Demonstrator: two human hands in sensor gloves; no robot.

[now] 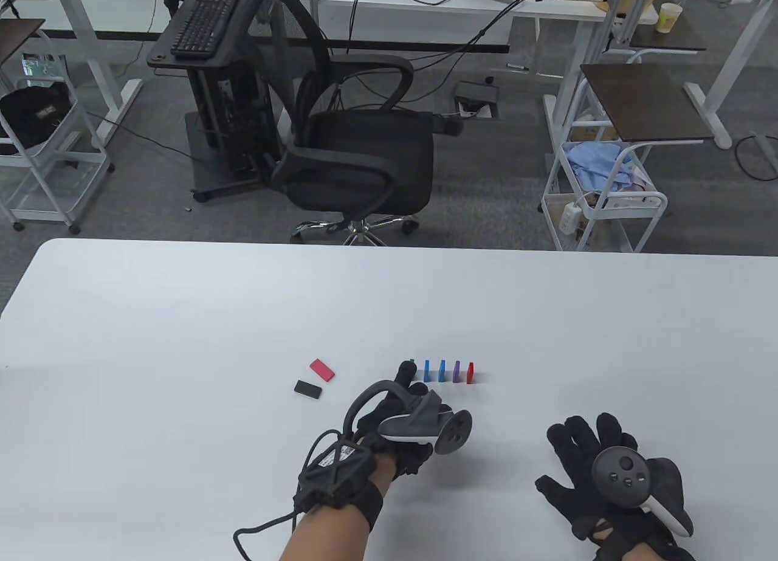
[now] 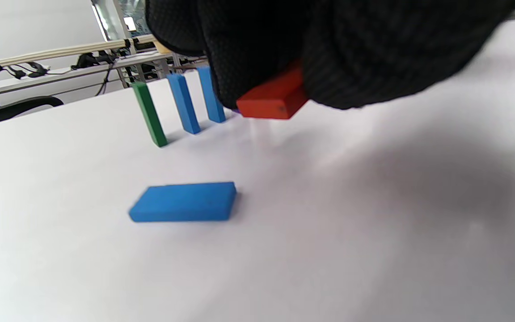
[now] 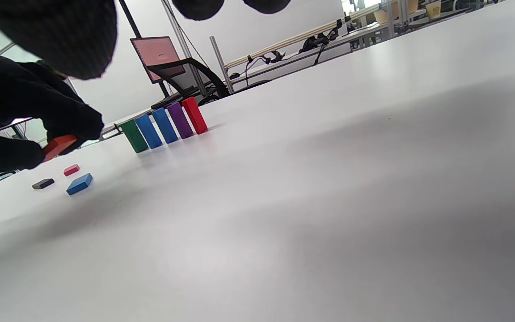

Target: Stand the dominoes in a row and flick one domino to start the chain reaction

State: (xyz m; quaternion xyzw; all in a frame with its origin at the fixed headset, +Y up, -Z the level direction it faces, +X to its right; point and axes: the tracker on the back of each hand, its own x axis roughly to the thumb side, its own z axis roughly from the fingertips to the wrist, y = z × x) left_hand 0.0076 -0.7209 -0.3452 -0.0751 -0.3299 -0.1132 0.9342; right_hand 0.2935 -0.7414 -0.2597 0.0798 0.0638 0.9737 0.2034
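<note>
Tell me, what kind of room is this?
Probably an office or lab workroom: a black office chair, a keyboard on a stand, and white desks with dangling cables stand behind the table.

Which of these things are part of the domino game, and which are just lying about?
Part of the job:
standing row
orange-red domino pinched by left hand
flat blue domino
flat pink domino
flat black domino

Lying about:
office chair
keyboard
paper cup
</note>
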